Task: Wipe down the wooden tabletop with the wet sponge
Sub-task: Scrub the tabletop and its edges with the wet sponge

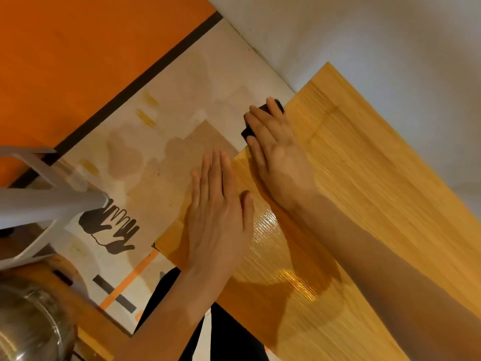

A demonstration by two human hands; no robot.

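Note:
The wooden tabletop [364, 178] runs diagonally from the lower middle to the upper right, and its near half shines with wet streaks. A dark sponge [248, 131] lies at the table's left edge, mostly hidden under my right hand [278, 149], whose fingers curl over it and press it down. My left hand [218, 217] rests flat on the near left corner of the table, fingers straight and together, holding nothing.
A white stool [46, 199] stands at the left over the pale floor [182, 100], which has damp patches and hand-shaped marks. A metal bowl [28, 327] sits at the bottom left. An orange wall and a white wall meet beyond the table.

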